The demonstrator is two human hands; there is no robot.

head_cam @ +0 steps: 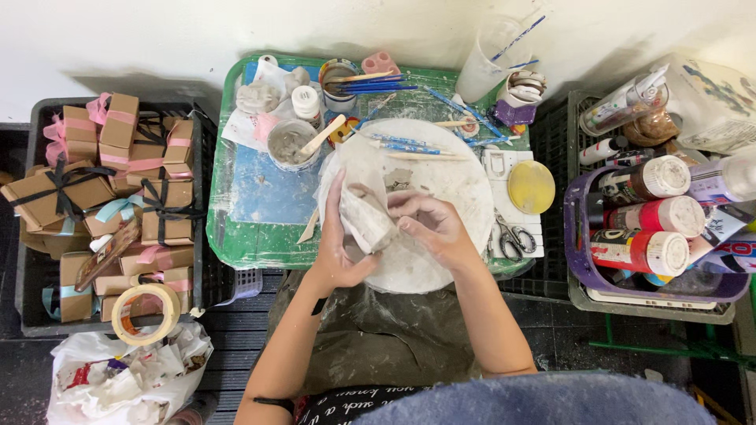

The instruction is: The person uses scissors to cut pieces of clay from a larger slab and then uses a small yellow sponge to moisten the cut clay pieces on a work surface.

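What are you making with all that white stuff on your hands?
A person sits at a small green tray table and holds a whitish, plaster-dusted piece in both hands, the left hand cupping it and the right hand pressing on its top. It is over a round white board. Brushes and a cup of grey paste sit behind it.

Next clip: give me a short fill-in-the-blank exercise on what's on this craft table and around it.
1. Both hands, left hand and right hand, hold a ____ clay piece.
2. The scissors lie to the ____ of the round board.
3. The tape roll lies beside the ____ gift boxes.

Missing words: grey; right; brown
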